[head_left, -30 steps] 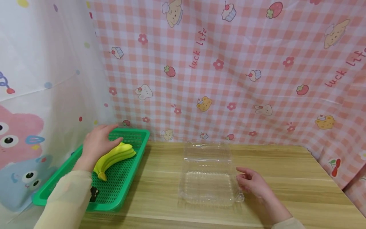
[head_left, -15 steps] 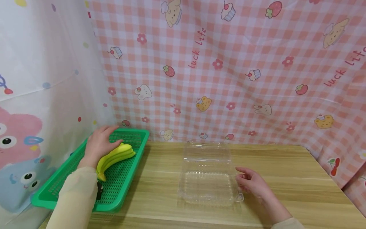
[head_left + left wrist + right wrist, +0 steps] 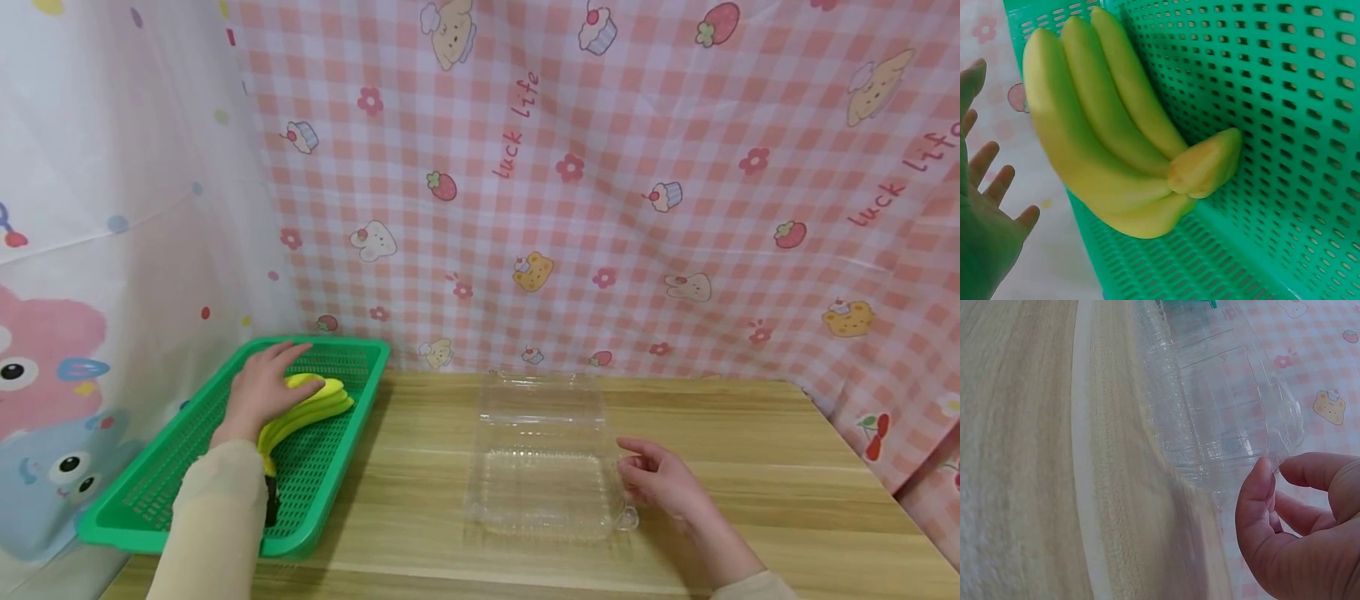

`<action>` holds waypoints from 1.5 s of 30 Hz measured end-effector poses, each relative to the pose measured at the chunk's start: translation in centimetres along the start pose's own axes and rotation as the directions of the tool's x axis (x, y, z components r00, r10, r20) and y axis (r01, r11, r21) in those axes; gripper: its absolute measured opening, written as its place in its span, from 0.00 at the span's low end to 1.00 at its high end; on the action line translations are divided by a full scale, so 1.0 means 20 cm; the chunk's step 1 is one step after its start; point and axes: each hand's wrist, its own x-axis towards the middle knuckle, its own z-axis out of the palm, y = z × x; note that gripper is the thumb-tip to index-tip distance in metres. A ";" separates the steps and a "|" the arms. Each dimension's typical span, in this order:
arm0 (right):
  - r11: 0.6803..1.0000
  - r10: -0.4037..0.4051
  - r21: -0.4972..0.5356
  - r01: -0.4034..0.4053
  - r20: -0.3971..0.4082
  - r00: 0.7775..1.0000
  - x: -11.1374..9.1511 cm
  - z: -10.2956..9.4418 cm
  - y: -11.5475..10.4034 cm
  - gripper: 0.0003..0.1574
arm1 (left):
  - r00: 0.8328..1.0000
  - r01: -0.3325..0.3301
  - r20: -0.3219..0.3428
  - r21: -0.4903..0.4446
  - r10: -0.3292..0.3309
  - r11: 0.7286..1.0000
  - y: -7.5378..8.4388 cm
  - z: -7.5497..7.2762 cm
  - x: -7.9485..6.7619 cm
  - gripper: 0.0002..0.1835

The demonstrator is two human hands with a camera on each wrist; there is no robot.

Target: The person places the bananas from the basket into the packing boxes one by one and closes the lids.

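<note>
A bunch of yellow bananas (image 3: 318,408) lies in a green plastic basket (image 3: 341,467) at the left of the table. My left hand (image 3: 262,392) is over the bananas, its fingers spread and holding nothing. In the left wrist view the bananas (image 3: 1097,125) fill the middle, with the left hand (image 3: 991,206) apart from them at the left edge. An open clear plastic container (image 3: 543,492) lies mid-table. My right hand (image 3: 663,479) is at its right edge; in the right wrist view, thumb and forefinger pinch the rim of the container (image 3: 1222,406).
A dark object (image 3: 272,500) lies in the basket's near end, partly hidden by the left sleeve. The wooden table (image 3: 750,467) reaches a pink checked curtain (image 3: 570,217) behind. A white patterned curtain (image 3: 150,167) hangs at the left, close to the basket.
The left hand and forearm have shifted slightly to the right over the basket, covering more of the bananas' near end. My right hand and the container have stayed put.
</note>
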 end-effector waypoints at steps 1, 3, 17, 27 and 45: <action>1.000 0.001 -0.001 -0.001 -0.001 1.000 0.00 0.00 0.00 0.34 | 1.000 -0.001 0.011 0.004 0.001 1.000 0.00 0.01 0.00 0.41; 1.000 -0.001 -0.008 0.001 0.000 1.000 0.00 0.00 0.00 0.34 | 0.999 -0.004 0.033 0.016 0.004 1.000 -0.01 0.02 -0.01 0.42; 1.000 0.011 -0.002 -0.011 -0.008 1.000 0.00 0.00 -0.01 0.33 | 0.991 -0.021 0.130 0.079 0.010 0.997 -0.05 0.06 -0.01 0.44; 1.000 0.015 0.003 -0.015 -0.009 1.000 0.00 0.00 0.00 0.33 | 0.977 0.013 0.211 0.079 -0.029 0.997 -0.06 0.08 -0.03 0.43; 1.000 0.010 0.022 -0.010 -0.003 1.000 0.00 0.00 0.00 0.34 | 0.970 -0.022 0.244 0.048 0.010 0.999 -0.05 0.08 -0.04 0.33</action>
